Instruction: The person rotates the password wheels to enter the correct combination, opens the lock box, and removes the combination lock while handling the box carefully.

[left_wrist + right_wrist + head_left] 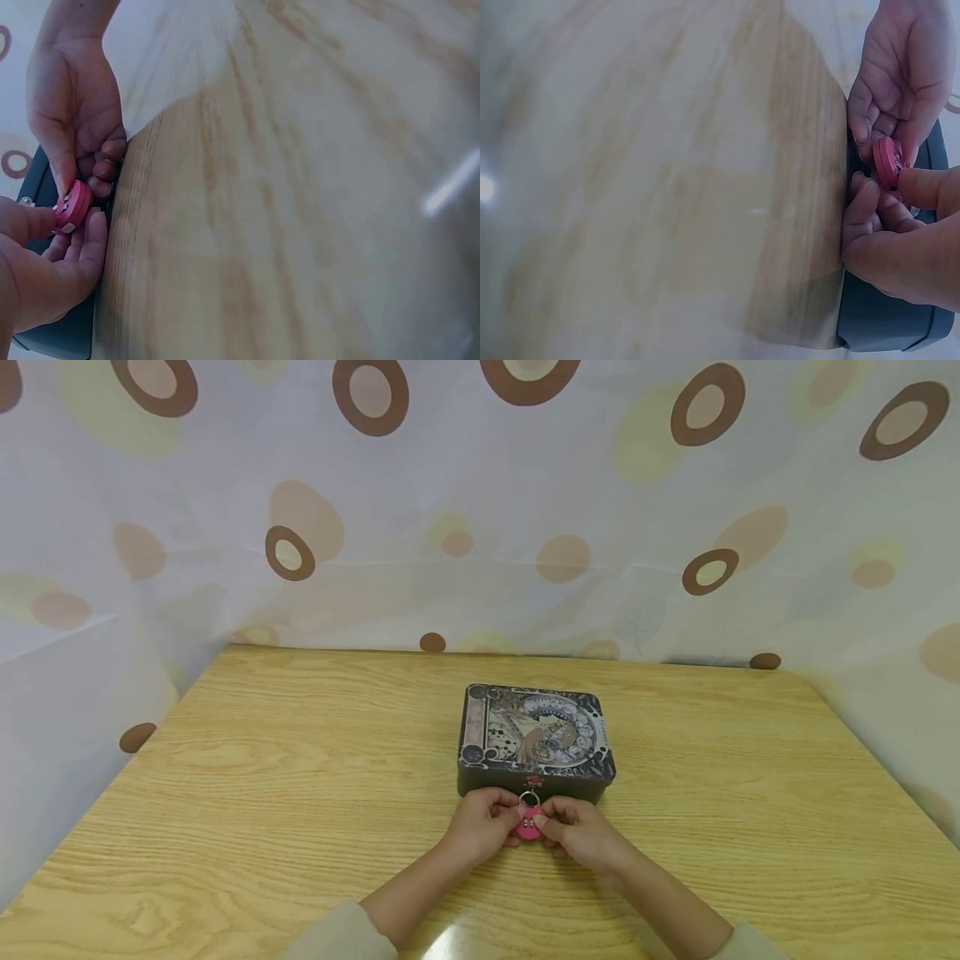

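Observation:
A pink combination padlock [528,823] with number dials and a metal shackle [529,797] hangs at the front of a dark tin box [536,735] with a printed lid. The box lies closed on the table, its red clasp [533,781] just above the shackle. My left hand [483,823] pinches the padlock's left side between thumb and fingers. From the other side my right hand [581,832] grips it, with the thumb at the dials. In the left wrist view both hands surround the padlock [73,208], and the right wrist view shows its pink edge [886,163] between them.
The wooden table [300,760] extends to both sides of the box. Behind it hangs a pale curtain [480,527] with brown and yellow oval patterns, which also runs along the left and right sides.

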`<state>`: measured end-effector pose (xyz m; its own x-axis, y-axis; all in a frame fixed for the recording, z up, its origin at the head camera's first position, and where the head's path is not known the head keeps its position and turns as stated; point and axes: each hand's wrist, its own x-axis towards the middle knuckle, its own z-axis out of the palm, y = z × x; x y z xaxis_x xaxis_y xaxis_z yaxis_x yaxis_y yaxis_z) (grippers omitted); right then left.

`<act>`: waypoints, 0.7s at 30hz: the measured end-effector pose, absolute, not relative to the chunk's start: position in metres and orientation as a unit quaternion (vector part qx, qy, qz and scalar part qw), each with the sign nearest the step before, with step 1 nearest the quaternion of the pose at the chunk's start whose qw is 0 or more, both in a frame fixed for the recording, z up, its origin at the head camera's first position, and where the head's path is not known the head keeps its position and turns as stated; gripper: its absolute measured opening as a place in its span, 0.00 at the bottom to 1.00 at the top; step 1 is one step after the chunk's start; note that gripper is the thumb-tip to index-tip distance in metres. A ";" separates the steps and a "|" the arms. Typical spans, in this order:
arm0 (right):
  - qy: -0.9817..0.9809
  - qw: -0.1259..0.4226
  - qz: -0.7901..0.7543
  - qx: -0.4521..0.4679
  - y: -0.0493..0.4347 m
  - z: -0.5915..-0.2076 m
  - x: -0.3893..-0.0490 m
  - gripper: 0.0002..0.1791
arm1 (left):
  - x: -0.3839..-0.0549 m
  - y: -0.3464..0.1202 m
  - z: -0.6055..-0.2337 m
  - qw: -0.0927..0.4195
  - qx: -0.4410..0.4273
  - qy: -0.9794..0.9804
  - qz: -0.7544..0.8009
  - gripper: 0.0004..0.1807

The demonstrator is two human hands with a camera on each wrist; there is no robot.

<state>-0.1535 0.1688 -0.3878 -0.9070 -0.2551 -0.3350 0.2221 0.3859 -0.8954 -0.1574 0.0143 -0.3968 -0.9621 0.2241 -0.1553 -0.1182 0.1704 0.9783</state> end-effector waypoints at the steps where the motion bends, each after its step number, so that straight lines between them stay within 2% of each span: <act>1: 0.804 0.216 -0.554 -0.010 0.169 -0.388 -0.153 0.07 | -0.157 0.014 -0.397 0.134 0.035 0.752 0.644 0.09; 13: 0.802 0.216 -0.557 -0.014 0.169 -0.390 -0.154 0.07 | -0.160 0.013 -0.401 0.142 0.036 0.741 0.656 0.10; 21: 0.806 0.211 -0.553 -0.015 0.169 -0.390 -0.154 0.07 | -0.160 0.014 -0.401 0.128 0.042 0.750 0.647 0.08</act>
